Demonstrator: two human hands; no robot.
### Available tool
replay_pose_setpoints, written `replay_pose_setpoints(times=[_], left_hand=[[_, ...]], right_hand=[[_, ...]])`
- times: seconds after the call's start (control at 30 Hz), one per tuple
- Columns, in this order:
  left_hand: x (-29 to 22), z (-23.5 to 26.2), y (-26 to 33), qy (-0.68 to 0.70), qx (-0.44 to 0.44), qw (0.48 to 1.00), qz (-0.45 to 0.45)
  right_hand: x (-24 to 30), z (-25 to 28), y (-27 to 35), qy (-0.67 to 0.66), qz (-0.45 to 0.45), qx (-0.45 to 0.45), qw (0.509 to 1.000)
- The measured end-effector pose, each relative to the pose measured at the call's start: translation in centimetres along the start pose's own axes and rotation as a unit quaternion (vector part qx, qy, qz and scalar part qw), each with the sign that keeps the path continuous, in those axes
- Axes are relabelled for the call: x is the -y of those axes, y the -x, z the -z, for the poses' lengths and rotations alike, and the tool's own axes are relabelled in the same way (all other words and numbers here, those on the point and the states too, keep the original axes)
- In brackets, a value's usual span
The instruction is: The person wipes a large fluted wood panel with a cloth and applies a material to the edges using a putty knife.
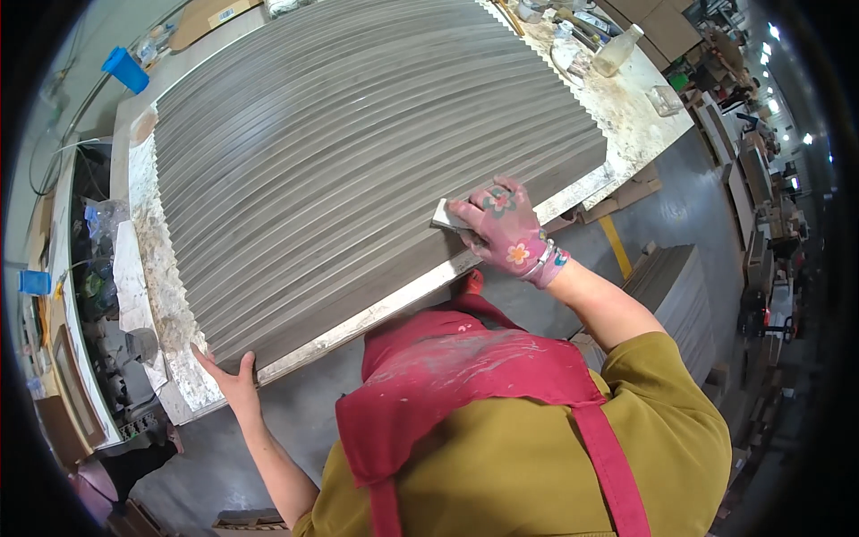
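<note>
Many long grey strips [358, 161] lie side by side, overlapping, across a paint-spattered white worktable [170, 304]. My right hand [503, 224], in a pink flowered glove, presses a small pale block [443, 215] against the near ends of the strips at the table's right front. My bare left hand [228, 376] rests flat on the table's near left edge, fingers against the ends of the strips. I wear a red apron over an olive top.
A clear plastic bottle [619, 49] and small containers stand at the table's far right corner. A blue cup [125, 69] sits at the far left. Shelving with clutter runs along the left. A stack of grey boards [680, 295] stands on the floor to the right.
</note>
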State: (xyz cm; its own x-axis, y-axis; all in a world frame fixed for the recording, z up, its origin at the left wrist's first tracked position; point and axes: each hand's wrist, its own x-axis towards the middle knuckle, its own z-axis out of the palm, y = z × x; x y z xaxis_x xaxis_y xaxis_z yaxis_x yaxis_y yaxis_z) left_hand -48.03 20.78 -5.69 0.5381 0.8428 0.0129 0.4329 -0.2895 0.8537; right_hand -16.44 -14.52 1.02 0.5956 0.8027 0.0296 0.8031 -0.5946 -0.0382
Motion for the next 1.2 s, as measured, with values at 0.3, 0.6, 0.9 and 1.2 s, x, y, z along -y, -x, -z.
replay_pose_setpoints(times=[0.3, 0.6, 0.9, 1.2], left_hand=[[3.3, 1.1, -0.7, 0.098, 0.031, 0.99, 0.093], [1.8, 0.8, 0.3, 0.082, 0.009, 0.993, 0.089], [2.9, 1.1, 0.3, 0.032, -0.003, 0.999, 0.044], [1.0, 0.7, 0.3, 0.081, 0.006, 0.992, 0.094]], right_hand=[[7.0, -2.1, -3.9, -0.234, -0.048, -0.025, 0.971], [0.6, -2.1, -6.1, -0.021, 0.018, -0.149, 0.988], [1.1, -3.3, -8.5, 0.007, 0.031, -0.182, 0.983], [12.5, -3.0, -9.8, 0.119, 0.161, -0.143, 0.969]])
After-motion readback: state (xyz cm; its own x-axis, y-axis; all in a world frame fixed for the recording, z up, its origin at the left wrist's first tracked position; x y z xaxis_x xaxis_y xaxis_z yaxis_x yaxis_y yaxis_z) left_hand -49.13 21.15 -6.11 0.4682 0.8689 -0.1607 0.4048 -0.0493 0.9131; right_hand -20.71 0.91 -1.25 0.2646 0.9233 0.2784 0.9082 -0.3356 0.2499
